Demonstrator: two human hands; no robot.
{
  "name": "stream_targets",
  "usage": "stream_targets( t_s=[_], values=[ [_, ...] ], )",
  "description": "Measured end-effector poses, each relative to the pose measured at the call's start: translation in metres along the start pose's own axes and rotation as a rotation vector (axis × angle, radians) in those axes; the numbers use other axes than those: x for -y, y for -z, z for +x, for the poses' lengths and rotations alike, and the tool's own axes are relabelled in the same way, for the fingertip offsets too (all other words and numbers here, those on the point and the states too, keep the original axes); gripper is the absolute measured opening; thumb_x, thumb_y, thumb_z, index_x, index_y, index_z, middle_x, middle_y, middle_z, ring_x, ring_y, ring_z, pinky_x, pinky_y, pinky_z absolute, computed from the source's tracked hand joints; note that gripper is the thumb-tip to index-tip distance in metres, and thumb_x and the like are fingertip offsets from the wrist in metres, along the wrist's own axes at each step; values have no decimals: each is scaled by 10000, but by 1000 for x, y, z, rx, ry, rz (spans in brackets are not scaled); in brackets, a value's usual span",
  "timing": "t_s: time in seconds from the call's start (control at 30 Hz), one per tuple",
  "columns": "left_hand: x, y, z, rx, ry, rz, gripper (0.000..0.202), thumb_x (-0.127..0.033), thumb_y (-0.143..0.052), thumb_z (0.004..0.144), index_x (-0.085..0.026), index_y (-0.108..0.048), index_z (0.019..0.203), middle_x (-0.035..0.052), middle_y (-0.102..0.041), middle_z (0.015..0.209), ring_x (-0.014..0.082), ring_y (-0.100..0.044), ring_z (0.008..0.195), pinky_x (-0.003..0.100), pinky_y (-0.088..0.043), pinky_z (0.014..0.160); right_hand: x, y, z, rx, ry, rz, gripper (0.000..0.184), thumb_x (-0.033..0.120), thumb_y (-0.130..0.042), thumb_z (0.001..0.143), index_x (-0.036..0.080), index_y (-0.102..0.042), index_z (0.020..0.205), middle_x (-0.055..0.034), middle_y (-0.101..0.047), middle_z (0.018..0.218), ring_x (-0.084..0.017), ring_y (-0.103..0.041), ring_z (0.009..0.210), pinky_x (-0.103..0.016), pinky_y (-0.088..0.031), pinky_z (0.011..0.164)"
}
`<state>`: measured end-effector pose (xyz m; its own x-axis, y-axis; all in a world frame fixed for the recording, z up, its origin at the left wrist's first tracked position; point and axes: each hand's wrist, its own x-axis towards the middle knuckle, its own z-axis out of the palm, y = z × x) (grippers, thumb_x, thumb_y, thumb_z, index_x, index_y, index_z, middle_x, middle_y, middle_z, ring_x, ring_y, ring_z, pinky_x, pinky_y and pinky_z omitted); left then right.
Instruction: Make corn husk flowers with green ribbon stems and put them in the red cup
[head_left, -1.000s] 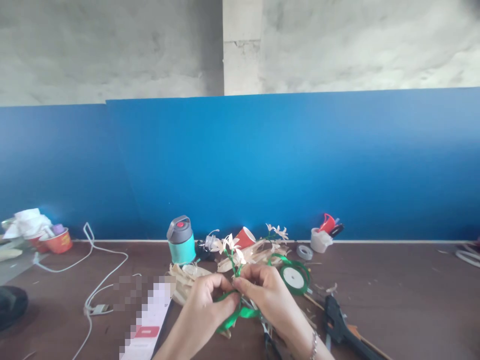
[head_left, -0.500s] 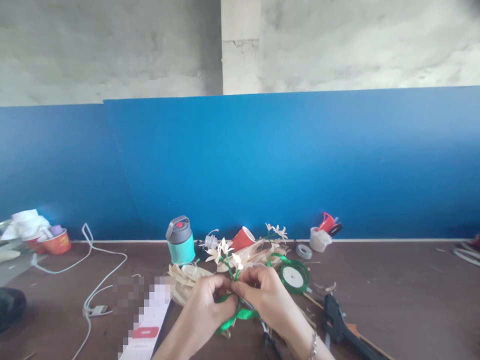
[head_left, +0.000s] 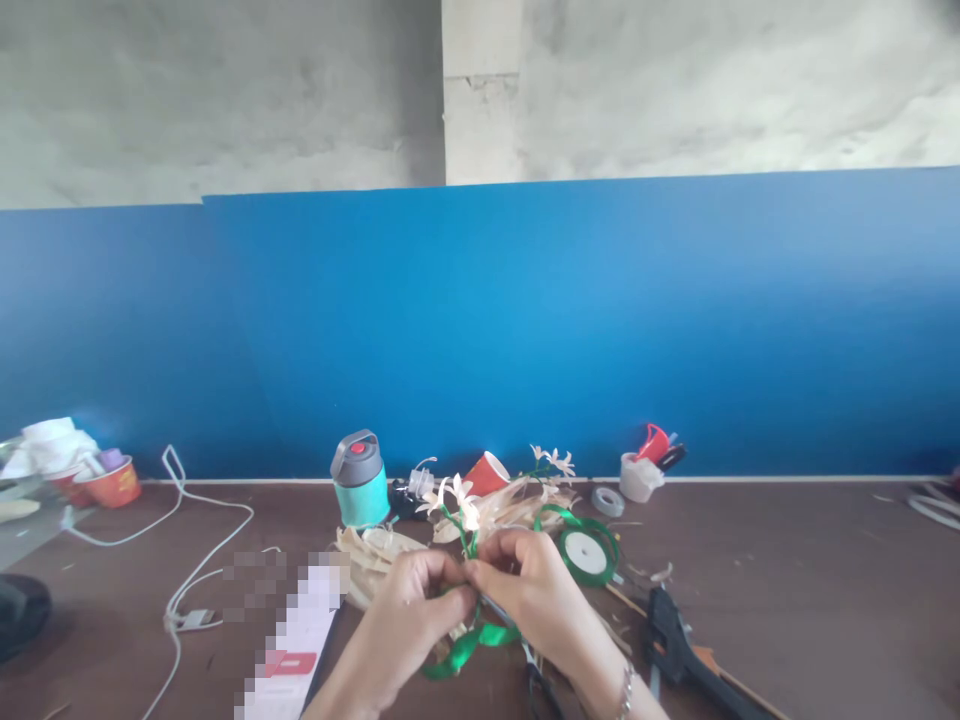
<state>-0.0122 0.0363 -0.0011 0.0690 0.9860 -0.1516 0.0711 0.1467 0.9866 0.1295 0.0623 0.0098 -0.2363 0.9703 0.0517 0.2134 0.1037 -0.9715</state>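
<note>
Low in the middle of the view, my left hand (head_left: 409,620) and my right hand (head_left: 529,590) meet, both with fingers pinched shut on a thin green stem (head_left: 469,545) that carries small cream paper flowers (head_left: 454,497) at its top. A green ribbon (head_left: 469,645) hangs from between the two hands and curls over the brown table (head_left: 787,570). A bracelet sits on my right wrist.
Behind the hands lie a green ribbon spool (head_left: 586,553), dried husk strips (head_left: 375,555), a teal bottle with a grey lid (head_left: 360,480), a red cup (head_left: 486,472), tape rolls (head_left: 609,502) and a white cup (head_left: 641,478). A black glue gun (head_left: 675,640) lies right; white cables (head_left: 199,560) left.
The flower stem has tipped a little and the hanging ribbon loop has dropped lower and further left. Both hands stay pinched together in the same place.
</note>
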Motion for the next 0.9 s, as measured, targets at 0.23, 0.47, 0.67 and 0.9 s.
stream_targets(
  t_s=[0.23, 0.47, 0.67, 0.9],
  values=[
    [-8, 8, -6, 117, -34, -240, 202, -265, -651, 628, -162, -497, 548, -82, -381, 433, 24, -243, 384, 174, -172, 391, 0, 4, 3, 340, -93, 587, 275, 356, -713, 686, 125, -593, 595, 50, -441, 504, -57, -322, 466, -196, -193, 442],
    [-9, 7, -4, 214, -61, -313, 158, -238, -649, 613, -152, -526, 563, -96, -312, 448, 26, -166, 411, 205, -87, 416, -8, 8, 4, 502, -163, 760, 193, 262, -779, 649, 113, -715, 754, -4, -569, 660, -48, -398, 539, -173, -237, 476],
    [-7, -1, -2, 117, -41, -256, 160, -229, -688, 571, -145, -552, 579, -88, -374, 460, 37, -236, 435, 198, -166, 426, -21, 6, 12, 461, -142, 789, 175, 229, -814, 611, 111, -687, 637, 5, -600, 585, -56, -451, 488, -188, -292, 472],
    [-9, 2, -5, 130, -12, -199, 107, -230, -630, 586, -141, -570, 581, -64, -438, 467, 46, -299, 426, 198, -178, 414, -19, 10, 12, 460, -104, 693, 242, 263, -824, 592, 94, -652, 608, 22, -552, 514, -51, -424, 465, -197, -253, 473]
  ],
)
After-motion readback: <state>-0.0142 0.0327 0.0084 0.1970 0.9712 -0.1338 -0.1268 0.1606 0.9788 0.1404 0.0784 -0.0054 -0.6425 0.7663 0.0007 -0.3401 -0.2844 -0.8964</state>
